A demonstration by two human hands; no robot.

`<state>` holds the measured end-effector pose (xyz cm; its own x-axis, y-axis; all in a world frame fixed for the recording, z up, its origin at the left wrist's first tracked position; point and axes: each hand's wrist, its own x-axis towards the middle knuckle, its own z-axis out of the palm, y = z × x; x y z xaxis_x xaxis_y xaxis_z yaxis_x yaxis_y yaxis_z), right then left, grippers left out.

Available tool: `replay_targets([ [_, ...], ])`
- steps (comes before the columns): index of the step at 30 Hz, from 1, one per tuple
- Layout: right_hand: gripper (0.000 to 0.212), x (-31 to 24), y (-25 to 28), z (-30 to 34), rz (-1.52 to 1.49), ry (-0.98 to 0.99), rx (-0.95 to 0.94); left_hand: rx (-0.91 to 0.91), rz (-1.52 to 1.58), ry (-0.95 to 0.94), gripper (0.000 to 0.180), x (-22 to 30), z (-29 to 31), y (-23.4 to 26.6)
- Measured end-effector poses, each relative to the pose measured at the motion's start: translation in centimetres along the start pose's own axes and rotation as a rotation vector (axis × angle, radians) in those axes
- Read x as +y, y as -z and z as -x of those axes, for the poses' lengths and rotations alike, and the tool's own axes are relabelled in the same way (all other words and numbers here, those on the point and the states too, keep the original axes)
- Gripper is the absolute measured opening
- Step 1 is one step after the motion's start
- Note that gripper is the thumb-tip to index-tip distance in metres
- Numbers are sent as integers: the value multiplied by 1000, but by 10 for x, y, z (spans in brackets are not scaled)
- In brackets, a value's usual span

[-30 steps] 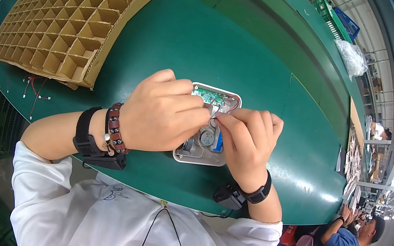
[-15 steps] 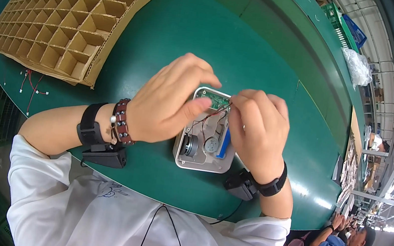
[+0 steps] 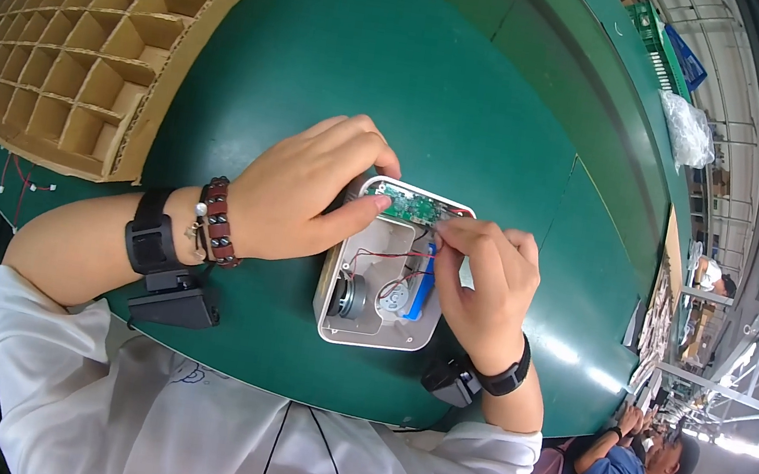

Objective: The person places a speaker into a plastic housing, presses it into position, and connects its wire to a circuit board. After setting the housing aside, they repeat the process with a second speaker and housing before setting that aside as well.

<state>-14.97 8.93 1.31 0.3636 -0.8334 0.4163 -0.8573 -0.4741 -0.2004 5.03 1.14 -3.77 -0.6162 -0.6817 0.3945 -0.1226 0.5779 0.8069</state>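
Note:
An open white plastic housing (image 3: 372, 342) lies on the green bench in front of me. A green circuit board (image 3: 411, 206) sits at its far end. Below the board are a round black-and-silver speaker (image 3: 350, 297), a small round metal part (image 3: 393, 295) and a blue block (image 3: 421, 287). Thin red and black wires (image 3: 389, 254) run across the inside. My left hand (image 3: 305, 183) holds the housing's far left corner, thumb at the board's edge and fingers around the outside. My right hand (image 3: 489, 286) pinches wires by the board's right end; its fingertips partly hide them.
A cardboard divider box (image 3: 96, 81) with many cells stands at the far left. Loose wires with white connectors (image 3: 23, 183) lie beside it. A clear plastic bag (image 3: 685, 132) and a green crate (image 3: 654, 43) are at the far right. Another person (image 3: 618, 469) works at the right.
My left hand has come down onto the housing's corner. The right hand has lowered toward the board's right end, showing more of the board. The housing is slightly nearer and turned a little.

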Motion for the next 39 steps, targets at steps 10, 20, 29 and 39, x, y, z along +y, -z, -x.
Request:
replay_targets([
  [10, 18, 2, -5, -10, 17, -82, -97, 1, 6, 3, 19, -2, 0, 4],
  [20, 17, 11, -4, -14, -132, -158, -99, -77, 7, 22, 21, 0, -2, 8],
  [29, 16, 2, -3, -21, -16, -81, -197, -28, 15, 23, 20, -1, 0, 8],
  [39, 15, -4, 11, -12, -36, -62, -352, -112, -49, 125, 20, 7, 6, 8],
])
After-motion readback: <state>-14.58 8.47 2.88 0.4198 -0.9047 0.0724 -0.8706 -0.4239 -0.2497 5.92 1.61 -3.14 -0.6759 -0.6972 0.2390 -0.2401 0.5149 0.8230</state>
